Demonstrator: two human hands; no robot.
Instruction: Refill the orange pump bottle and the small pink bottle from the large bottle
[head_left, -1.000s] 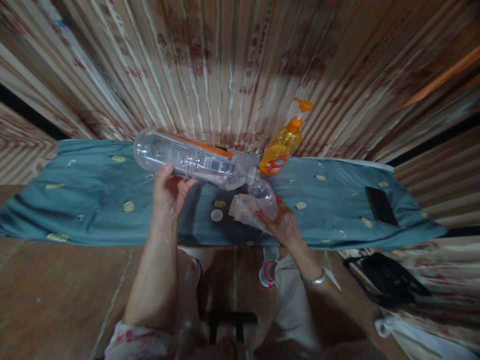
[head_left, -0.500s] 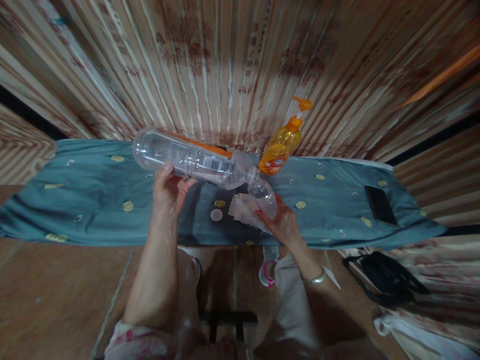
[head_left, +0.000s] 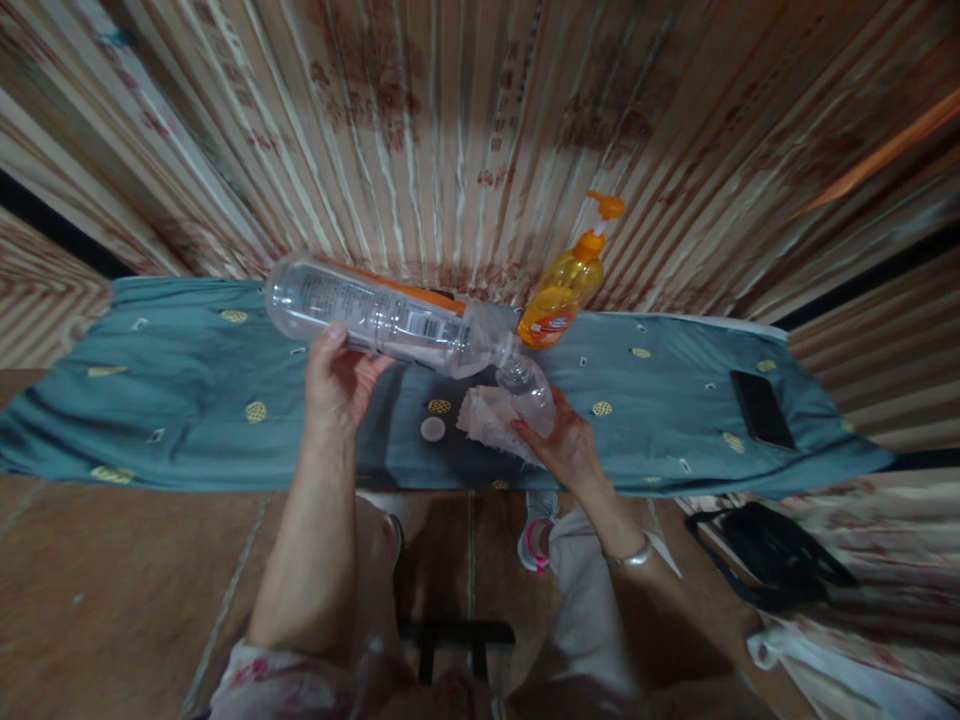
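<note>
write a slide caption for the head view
Left hand tips a large clear bottle into a small bottle held by the right hand.

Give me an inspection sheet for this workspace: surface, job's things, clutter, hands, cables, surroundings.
Surface: blue-green cloth with small yellow motifs, spread over a long narrow board.
Job's things: large clear bottle, tipped with its mouth down against a small clear bottle; a crumpled wrapper lies at the small bottle; a white cap lies loose on the cloth.
Clutter: orange pump bottle standing at the far edge; dark phone lying flat at the right end.
Hands: left hand holds up the large bottle; right hand grips the small bottle.
Cables: nothing seen.
Surroundings: striped curtain behind; brown floor; black bag on the floor to the right.
</note>
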